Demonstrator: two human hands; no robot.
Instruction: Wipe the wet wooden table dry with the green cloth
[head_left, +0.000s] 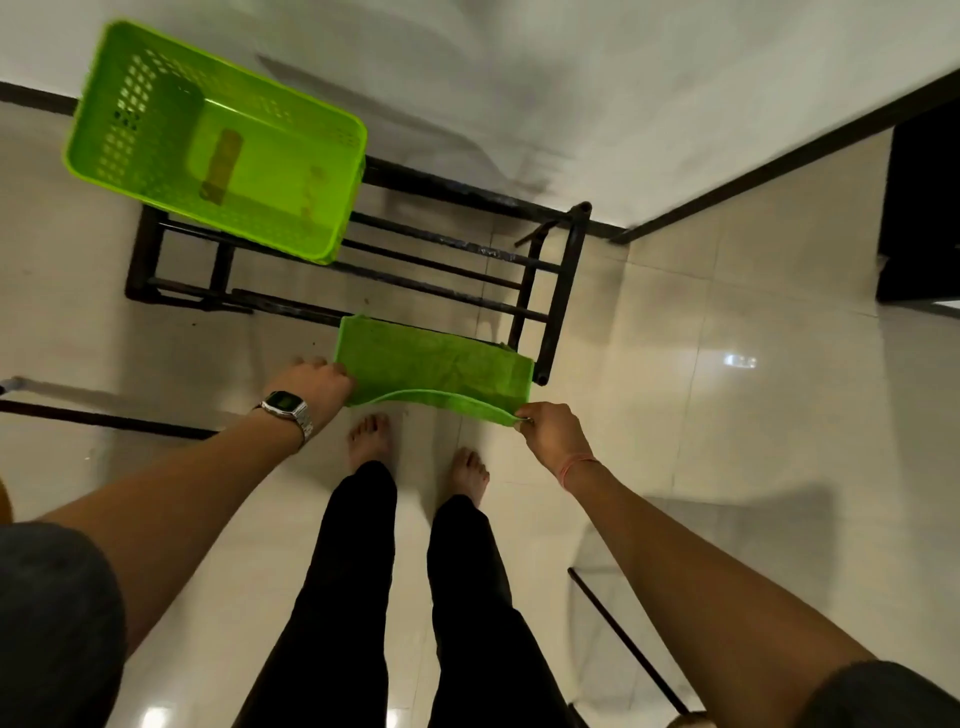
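Observation:
The green cloth (434, 366) hangs over the front bar of a black metal rack (550, 296), spread flat between my hands. My left hand (317, 384), with a wristwatch, pinches the cloth's left edge. My right hand (550, 434), with a red thread at the wrist, pinches the cloth's near right corner and pulls its front edge toward me. No wooden table shows in this view.
A bright green plastic basket (119, 135) sits on the rack's far left end, holding a small brownish item. White walls meet in a corner behind the rack. My bare feet (371, 439) stand on the glossy tiled floor just in front of it. A dark rod (623, 639) lies at right.

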